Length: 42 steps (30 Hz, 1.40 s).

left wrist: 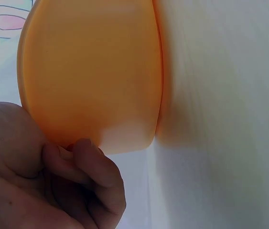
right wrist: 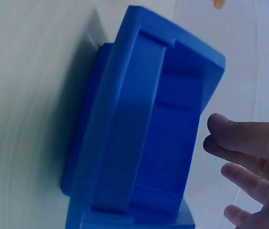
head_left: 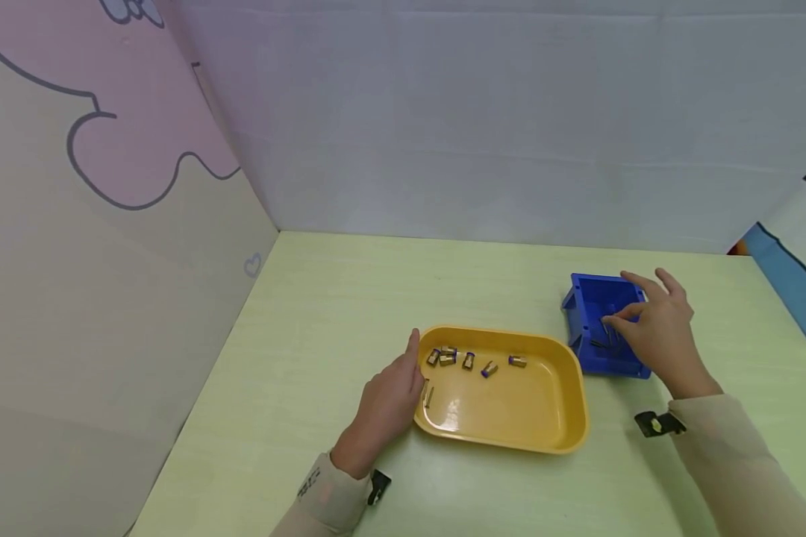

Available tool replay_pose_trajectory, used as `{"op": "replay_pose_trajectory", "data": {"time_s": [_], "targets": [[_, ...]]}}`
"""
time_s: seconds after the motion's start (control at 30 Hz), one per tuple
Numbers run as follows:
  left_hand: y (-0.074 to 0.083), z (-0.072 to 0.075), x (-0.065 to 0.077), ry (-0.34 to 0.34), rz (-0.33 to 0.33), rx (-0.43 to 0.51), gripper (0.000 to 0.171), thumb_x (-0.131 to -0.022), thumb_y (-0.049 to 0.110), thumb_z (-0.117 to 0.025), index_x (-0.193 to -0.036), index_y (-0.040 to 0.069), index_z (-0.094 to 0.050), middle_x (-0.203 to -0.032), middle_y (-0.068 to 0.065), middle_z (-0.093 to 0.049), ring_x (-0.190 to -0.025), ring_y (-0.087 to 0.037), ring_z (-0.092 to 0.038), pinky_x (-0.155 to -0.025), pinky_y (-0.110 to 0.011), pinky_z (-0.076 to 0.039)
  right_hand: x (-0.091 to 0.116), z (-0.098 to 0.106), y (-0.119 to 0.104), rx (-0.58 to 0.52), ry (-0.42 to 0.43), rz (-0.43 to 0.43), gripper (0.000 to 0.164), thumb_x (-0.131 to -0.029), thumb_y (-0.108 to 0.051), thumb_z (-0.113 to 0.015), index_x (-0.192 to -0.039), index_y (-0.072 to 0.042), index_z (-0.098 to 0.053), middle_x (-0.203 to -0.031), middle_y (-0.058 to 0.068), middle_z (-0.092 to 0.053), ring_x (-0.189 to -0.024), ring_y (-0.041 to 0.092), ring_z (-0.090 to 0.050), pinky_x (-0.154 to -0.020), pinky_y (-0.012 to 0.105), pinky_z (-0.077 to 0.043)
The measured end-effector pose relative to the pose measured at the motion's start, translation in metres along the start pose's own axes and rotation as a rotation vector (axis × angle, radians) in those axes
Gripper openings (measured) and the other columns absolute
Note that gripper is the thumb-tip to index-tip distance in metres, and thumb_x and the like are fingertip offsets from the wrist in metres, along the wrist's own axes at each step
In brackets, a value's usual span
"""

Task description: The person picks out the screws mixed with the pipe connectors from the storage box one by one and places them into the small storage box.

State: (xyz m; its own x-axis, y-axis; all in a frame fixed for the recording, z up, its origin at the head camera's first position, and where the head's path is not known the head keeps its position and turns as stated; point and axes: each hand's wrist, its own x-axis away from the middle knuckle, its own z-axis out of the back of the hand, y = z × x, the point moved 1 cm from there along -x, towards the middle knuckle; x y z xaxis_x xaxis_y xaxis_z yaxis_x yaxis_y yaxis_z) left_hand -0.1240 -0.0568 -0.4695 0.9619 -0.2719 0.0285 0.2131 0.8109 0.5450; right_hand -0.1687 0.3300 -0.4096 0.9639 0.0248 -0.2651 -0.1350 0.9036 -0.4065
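Note:
My left hand [head_left: 389, 395] grips the left end of a yellow tray [head_left: 510, 440]; curled fingers [left wrist: 98, 167] touch its outer wall in the left wrist view. Several brass push-in fittings [head_left: 468, 361] with blue collars lie towards the tray's back. Two thin brass-coloured screws or pins [head_left: 430, 396] lie by its left end. Over a blue bin [head_left: 580, 328] hovers my right hand [head_left: 665, 335], thumb and index fingertips together, other fingers spread. A thin dark piece shows just below those fingertips; whether they hold it is unclear. More thin pieces [head_left: 598, 344] lie in the bin.
The blue bin stands close to the tray's back right corner on a pale yellow-green table [head_left: 349, 291]. A white cloth wall [head_left: 477, 134] rises behind the table, and a printed panel [head_left: 107, 298] stands along the left.

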Motion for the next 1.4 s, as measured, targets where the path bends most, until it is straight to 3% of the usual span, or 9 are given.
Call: {"op": "replay_pose_trajectory", "data": {"time_s": [0.17,0.27,0.4,0.6,0.73,0.83,1.0,1.17,1.4], "targets": [[0.0,0.0,0.001,-0.002,0.003,0.001,0.06,-0.106,0.02,-0.038,-0.161,0.013,-0.016,-0.131,-0.009,-0.063,-0.069,-0.015,-0.049,-0.058,-0.031,-0.042,0.0,-0.001,-0.013,-0.088,-0.002,0.105,0.013,-0.08,-0.004,-0.081,-0.08,0.008,-0.076,-0.147,0.027,-0.043,-0.146,0.048,-0.014,-0.111,0.071,-0.007],[0.0,0.0,0.001,0.002,-0.003,0.004,0.059,-0.106,0.021,-0.038,-0.161,0.013,-0.017,-0.135,-0.008,-0.061,-0.076,-0.016,-0.054,-0.062,-0.033,-0.046,-0.002,-0.001,-0.029,-0.118,-0.054,0.209,0.019,-0.078,-0.007,-0.084,-0.093,0.002,-0.078,-0.152,0.025,-0.036,-0.146,0.049,-0.014,-0.113,0.068,-0.006],[0.001,-0.001,-0.001,-0.001,-0.009,0.004,0.058,-0.106,0.021,-0.038,-0.161,0.013,-0.018,-0.139,-0.008,-0.059,-0.083,-0.016,-0.058,-0.066,-0.035,-0.048,0.0,-0.004,-0.059,-0.127,-0.165,0.319,0.038,-0.077,-0.019,-0.086,-0.112,-0.008,-0.077,-0.161,0.016,-0.024,-0.149,0.045,-0.007,-0.111,0.071,-0.007],[0.009,-0.004,-0.006,-0.021,-0.019,-0.004,0.059,-0.107,0.022,-0.038,-0.161,0.014,-0.017,-0.138,-0.008,-0.06,-0.072,-0.014,-0.052,-0.058,-0.03,-0.043,0.008,-0.012,-0.096,-0.183,-0.355,0.422,0.048,-0.079,-0.025,-0.085,-0.124,-0.016,-0.073,-0.167,0.004,-0.009,-0.151,0.036,0.001,-0.108,0.073,-0.016],[0.01,-0.001,-0.006,-0.021,-0.009,-0.019,0.059,-0.107,0.022,-0.039,-0.161,0.014,-0.017,-0.135,-0.008,-0.062,-0.073,-0.015,-0.053,-0.06,-0.031,-0.045,0.009,-0.026,-0.116,-0.119,-0.527,0.549,0.054,-0.08,-0.033,-0.083,-0.131,-0.026,-0.068,-0.168,0.0,-0.002,-0.152,0.033,0.01,-0.108,0.067,-0.027],[0.009,0.0,-0.005,-0.031,0.002,-0.017,0.059,-0.107,0.023,-0.039,-0.161,0.014,-0.017,-0.135,-0.008,-0.062,-0.074,-0.015,-0.053,-0.062,-0.032,-0.046,0.008,-0.038,-0.127,-0.044,-0.594,0.646,0.057,-0.076,-0.039,-0.084,-0.13,-0.032,-0.068,-0.168,0.0,-0.001,-0.151,0.035,0.012,-0.112,0.065,-0.022],[0.007,0.0,-0.004,-0.029,0.002,-0.011,0.059,-0.106,0.023,-0.039,-0.161,0.013,-0.018,-0.136,-0.008,-0.061,-0.072,-0.015,-0.053,-0.061,-0.031,-0.045,0.007,-0.055,-0.139,0.066,-0.581,0.735,0.062,-0.071,-0.05,-0.084,-0.129,-0.034,-0.068,-0.168,0.0,0.001,-0.15,0.04,0.012,-0.111,0.071,-0.005],[0.006,0.0,-0.004,-0.016,-0.013,-0.011,0.058,-0.106,0.022,-0.039,-0.16,0.013,-0.02,-0.132,-0.008,-0.063,-0.067,-0.015,-0.05,-0.056,-0.031,-0.043,0.007,-0.071,-0.149,0.109,-0.527,0.793,0.065,-0.071,-0.058,-0.08,-0.13,-0.035,-0.068,-0.168,0.002,-0.003,-0.15,0.043,0.007,-0.109,0.073,-0.007],[0.006,0.0,-0.004,-0.011,-0.027,-0.011,0.058,-0.106,0.021,-0.039,-0.16,0.012,-0.021,-0.122,-0.008,-0.067,-0.066,-0.016,-0.051,-0.054,-0.031,-0.042,0.016,-0.098,-0.156,0.155,-0.544,0.833,0.074,-0.07,-0.067,-0.074,-0.138,-0.04,-0.059,-0.168,0.001,-0.001,-0.151,0.04,0.009,-0.11,0.072,-0.005]]}}
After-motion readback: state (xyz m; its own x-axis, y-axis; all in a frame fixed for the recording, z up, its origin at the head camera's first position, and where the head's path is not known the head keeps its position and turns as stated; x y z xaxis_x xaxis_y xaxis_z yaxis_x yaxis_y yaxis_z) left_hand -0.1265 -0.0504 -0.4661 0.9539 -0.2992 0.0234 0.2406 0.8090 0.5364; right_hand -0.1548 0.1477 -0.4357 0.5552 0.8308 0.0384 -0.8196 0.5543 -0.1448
